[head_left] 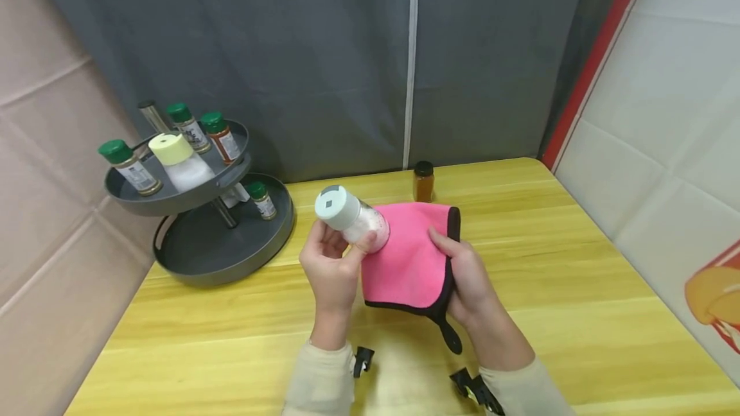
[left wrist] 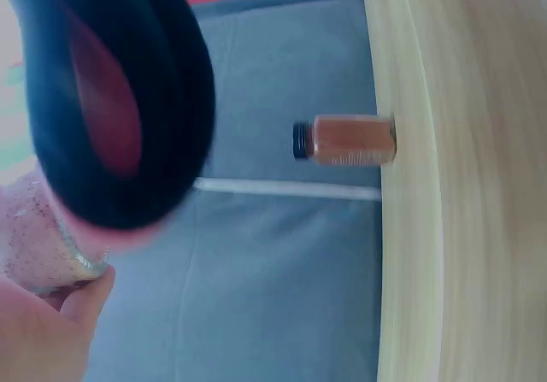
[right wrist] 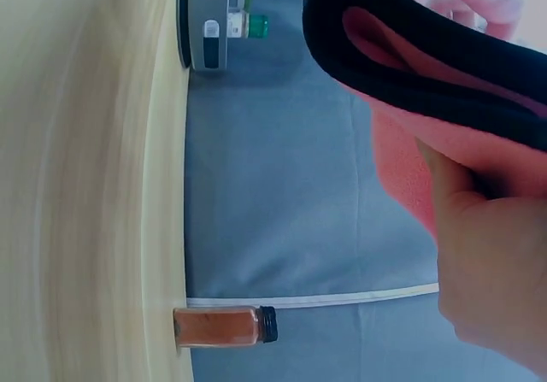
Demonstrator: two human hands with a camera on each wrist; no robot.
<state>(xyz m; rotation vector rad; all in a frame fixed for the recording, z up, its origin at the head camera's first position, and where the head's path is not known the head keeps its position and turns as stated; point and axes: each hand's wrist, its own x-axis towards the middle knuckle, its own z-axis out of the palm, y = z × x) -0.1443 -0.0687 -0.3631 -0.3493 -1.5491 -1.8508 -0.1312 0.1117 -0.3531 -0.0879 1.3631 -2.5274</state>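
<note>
My left hand (head_left: 331, 275) grips a white-capped seasoning bottle (head_left: 354, 217) with white contents, tilted with its cap up and to the left. In my right hand (head_left: 473, 284) is a pink cloth (head_left: 405, 259) with black edging and a hanging loop, the thumb lying over its front. The bottle's base overlaps the cloth's left side in the head view. The left wrist view shows the bottle's speckled clear side (left wrist: 30, 241) beside my thumb, partly behind the cloth. Folded layers of the cloth (right wrist: 406, 164) show in the right wrist view.
A small black-capped jar of reddish-brown spice (head_left: 424, 183) stands at the table's back edge. To the left, a two-tier grey rack (head_left: 211, 271) holds several green-capped spice jars and a yellow-capped bottle (head_left: 182, 162). A grey curtain (head_left: 324, 69) hangs behind the wooden table (head_left: 555, 287).
</note>
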